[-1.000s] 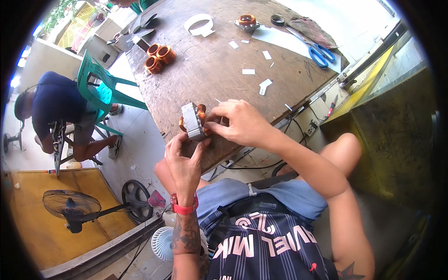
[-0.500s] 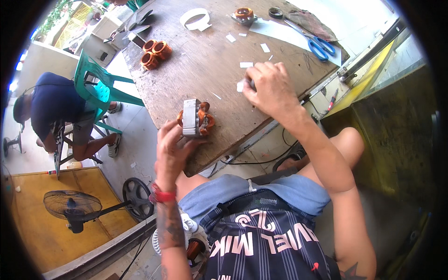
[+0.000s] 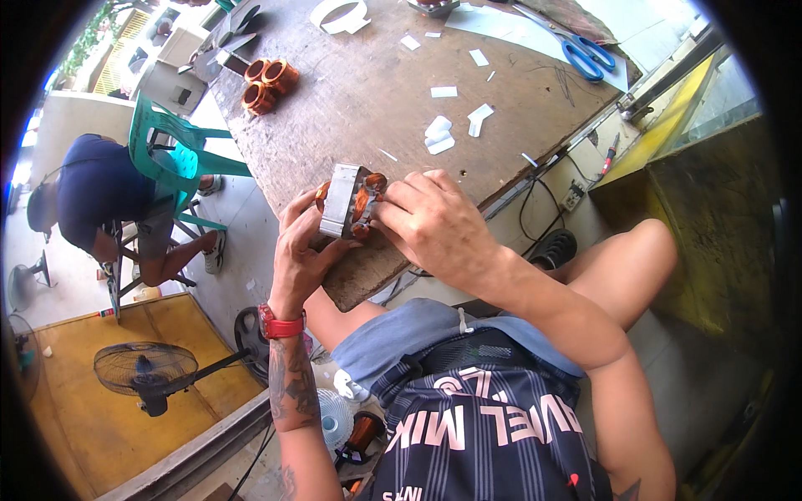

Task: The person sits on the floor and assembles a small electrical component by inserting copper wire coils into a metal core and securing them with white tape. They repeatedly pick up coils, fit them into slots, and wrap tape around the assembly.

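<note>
A motor stator [image 3: 338, 202], a grey metal core with copper windings bulging from both ends, stands tilted near the table's front left corner. My left hand [image 3: 299, 244] is closed round its left and lower side, with the thumb beneath. At the stator's right face, my right hand [image 3: 434, 219] has its fingers pinched together against the windings; whatever lies between the fingertips is hidden. Beyond that hand, folded white paper slips [image 3: 439, 138] lie on the wood, with another bent slip [image 3: 480, 119] and a flat white strip [image 3: 444, 92] farther off.
Three copper coils [image 3: 280, 75] lie at the far left of the wooden table [image 3: 351, 108]. Blue-handled scissors [image 3: 585, 58] rest on a white sheet at the far right. A white paper ring [image 3: 340, 17] lies at the back. A black fan [image 3: 146, 367] stands left; a person sits beyond.
My right hand has come left and nearer, from the white slips to the stator's right face. White slips it covered now show. The stator, in my left hand, leans slightly more.
</note>
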Available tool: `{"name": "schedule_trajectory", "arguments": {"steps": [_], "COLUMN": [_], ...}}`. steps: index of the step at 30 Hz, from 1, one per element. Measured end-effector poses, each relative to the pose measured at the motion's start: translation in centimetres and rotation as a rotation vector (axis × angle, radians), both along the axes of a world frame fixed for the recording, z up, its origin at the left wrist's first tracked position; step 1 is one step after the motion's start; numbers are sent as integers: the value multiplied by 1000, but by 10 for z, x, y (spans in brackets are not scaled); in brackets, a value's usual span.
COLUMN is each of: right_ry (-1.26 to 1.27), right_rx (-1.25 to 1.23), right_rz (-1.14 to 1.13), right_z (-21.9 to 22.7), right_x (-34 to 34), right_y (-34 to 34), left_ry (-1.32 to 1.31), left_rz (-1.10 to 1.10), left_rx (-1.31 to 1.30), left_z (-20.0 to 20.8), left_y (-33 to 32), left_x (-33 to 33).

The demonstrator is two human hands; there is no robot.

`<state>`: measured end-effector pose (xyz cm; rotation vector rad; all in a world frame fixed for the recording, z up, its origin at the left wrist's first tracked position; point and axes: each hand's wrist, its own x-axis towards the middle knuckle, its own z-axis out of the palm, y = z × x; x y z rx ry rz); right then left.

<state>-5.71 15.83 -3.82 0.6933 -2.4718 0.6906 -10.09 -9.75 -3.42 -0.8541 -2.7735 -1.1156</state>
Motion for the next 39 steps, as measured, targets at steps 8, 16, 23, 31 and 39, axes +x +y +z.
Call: {"name": "schedule_trajectory", "arguments": {"steps": [8, 16, 23, 31, 39], "right_ry": [75, -108, -108, -130, -121], "right_rx": [77, -338, -403, -371, -349], "right_rz": [69, -44, -138, -159, -121], "right_z": [-9, -5, -10, -14, -8], "right_x": [5, 23, 23, 24, 20], "right_y": [1, 4, -10, -11, -8], "left_ry": [5, 54, 40, 77, 86], "left_rz": [9, 15, 20, 14, 1], "left_rx": [8, 2, 14, -1, -8], "left_z": [-8, -8, -11, -17, -13], "left_y": [-4, -1, -2, -7, -5], "left_x": [0, 1, 0, -1, -1]}}
